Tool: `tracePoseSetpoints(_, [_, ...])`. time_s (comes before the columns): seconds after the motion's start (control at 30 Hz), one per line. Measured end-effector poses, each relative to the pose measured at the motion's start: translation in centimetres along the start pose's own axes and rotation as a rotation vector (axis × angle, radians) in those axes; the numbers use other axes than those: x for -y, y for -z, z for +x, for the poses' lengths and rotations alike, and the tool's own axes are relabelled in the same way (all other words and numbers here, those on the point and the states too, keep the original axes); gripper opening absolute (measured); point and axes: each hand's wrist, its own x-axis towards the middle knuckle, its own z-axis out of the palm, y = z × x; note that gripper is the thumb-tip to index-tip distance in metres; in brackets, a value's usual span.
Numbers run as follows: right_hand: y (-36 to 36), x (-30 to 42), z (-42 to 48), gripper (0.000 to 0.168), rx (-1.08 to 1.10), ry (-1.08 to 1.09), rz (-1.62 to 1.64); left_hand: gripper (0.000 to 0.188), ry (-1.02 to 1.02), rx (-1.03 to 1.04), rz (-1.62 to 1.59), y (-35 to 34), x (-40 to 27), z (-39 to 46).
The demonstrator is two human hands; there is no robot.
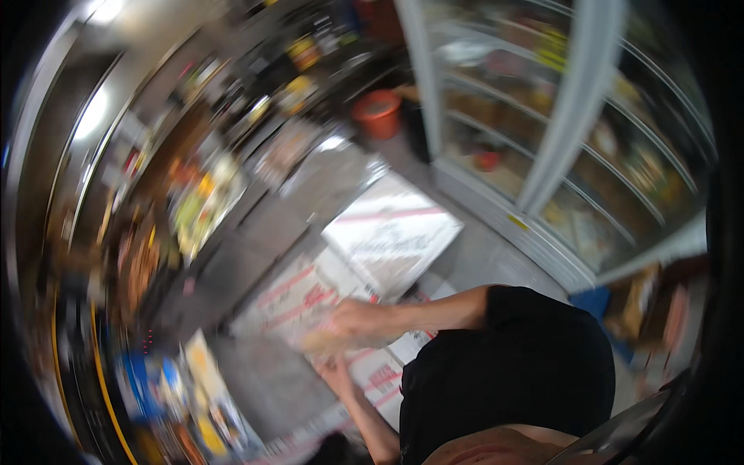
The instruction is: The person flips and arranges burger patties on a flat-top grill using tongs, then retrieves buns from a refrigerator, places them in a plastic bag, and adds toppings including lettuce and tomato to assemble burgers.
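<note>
My right hand (357,322) reaches in over flat white cardboard with red print (302,293). A pale tan blur (317,342) lies at its fingertips; whether this is a held thing or part of the hand I cannot tell. Just below, my left hand (334,369) is raised close to the right one, its fingers smeared by motion. Under and beside both hands stretches a grey worktop (261,378), with more red-printed white cardboard (381,375) along its near side. Whether either hand grips something is hidden by the blur.
A white box with writing (401,226) stands beyond my right hand. Behind it are a foil-like sheet (328,174) and an orange bucket (378,113). A glass-door refrigerator (526,209) rises at the right. Packages (203,401) crowd the lower left, and a tray of mixed food (209,203) sits farther up.
</note>
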Motion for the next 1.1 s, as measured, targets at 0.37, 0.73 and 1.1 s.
tracePoseSetpoints(0.37, [14.8,8.0,-5.5,0.024,-0.437,-0.103,-0.636,0.049,-1.129,0.696,0.762,-21.6,-14.2,1.7])
tracePoseSetpoints(0.73, [30.8,20.4,-21.9,0.021,-0.945,-0.226,-1.403,0.022,-1.323,0.905,0.885,-36.6,-14.9,-1.6])
tracePoseSetpoints(1.1, [46.9,29.2,-35.3,0.010,-0.615,-0.636,-2.400,0.027,-1.355,1.086,1.049,-44.4,-17.4,-1.3])
